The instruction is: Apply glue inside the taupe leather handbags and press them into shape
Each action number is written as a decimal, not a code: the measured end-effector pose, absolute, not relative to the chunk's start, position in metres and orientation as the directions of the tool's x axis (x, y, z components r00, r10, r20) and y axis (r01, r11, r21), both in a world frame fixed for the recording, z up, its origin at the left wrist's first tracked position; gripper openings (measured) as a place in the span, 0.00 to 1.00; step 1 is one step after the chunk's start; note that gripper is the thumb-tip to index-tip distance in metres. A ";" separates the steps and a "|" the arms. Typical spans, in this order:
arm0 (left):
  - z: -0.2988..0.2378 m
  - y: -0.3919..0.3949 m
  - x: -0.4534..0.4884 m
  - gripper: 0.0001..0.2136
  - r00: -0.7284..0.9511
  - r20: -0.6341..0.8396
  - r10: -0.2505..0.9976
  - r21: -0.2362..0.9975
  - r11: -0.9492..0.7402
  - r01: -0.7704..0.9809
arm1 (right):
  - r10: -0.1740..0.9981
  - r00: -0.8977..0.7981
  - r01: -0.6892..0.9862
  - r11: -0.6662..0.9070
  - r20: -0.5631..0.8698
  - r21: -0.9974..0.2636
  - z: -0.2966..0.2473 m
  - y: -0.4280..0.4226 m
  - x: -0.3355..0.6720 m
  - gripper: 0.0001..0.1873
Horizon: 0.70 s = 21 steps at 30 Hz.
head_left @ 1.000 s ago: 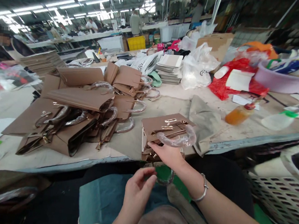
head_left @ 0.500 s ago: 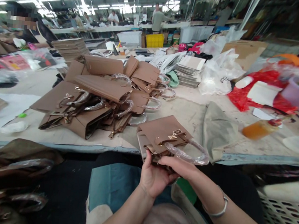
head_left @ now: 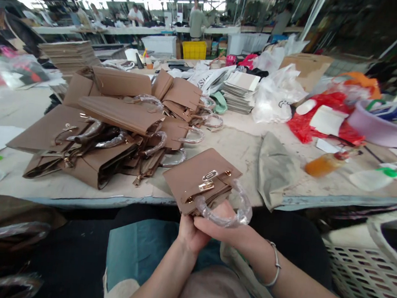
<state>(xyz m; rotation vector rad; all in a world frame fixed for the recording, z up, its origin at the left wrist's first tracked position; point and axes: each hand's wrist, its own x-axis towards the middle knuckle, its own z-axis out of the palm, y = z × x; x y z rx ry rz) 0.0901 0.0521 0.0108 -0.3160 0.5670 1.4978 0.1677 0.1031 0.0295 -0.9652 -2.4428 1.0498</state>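
A small brown handbag (head_left: 196, 172) with gold-coloured metal fittings lies front face up at the table's near edge. Its looped handle (head_left: 245, 209) is wrapped in clear plastic and points toward me. My left hand (head_left: 190, 235) grips the bag's near end from below, its fingers mostly hidden. Crossing over from the right, my right hand (head_left: 217, 223) reaches through behind the handle and holds the bag at its opening; those fingertips are hidden too. A heap of similar brown handbags (head_left: 118, 104) lies to the left, several with plastic-wrapped handles.
A grey-green cloth piece (head_left: 275, 170) lies right of the bag, with an orange-filled bottle (head_left: 325, 163) beyond it. Farther back are a stack of pale sheets (head_left: 239, 92), plastic bags (head_left: 277, 93) and a lilac basin (head_left: 387, 122). A white slatted basket (head_left: 365, 273) stands at lower right.
The handbag has turned, so its clasp and handle now face me more squarely. My hands have shifted beneath it, and my left thumb no longer shows. The whole view has swung slightly right.
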 end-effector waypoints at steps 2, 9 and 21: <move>0.008 0.052 0.082 0.19 -0.071 -0.541 0.838 0.165 0.023 -0.986 | 0.664 -0.744 0.447 0.570 0.067 -0.690 0.037 0.098 0.167 0.20; 0.001 0.051 0.067 0.14 -0.078 -0.617 0.783 0.162 0.030 -0.986 | 0.809 -0.551 0.340 0.442 0.204 -0.830 0.024 0.091 0.190 0.42; 0.012 0.047 0.079 0.13 -0.213 -0.705 0.676 0.219 -0.077 -0.973 | 0.697 -0.715 0.581 0.626 0.041 -0.520 0.019 0.100 0.174 0.17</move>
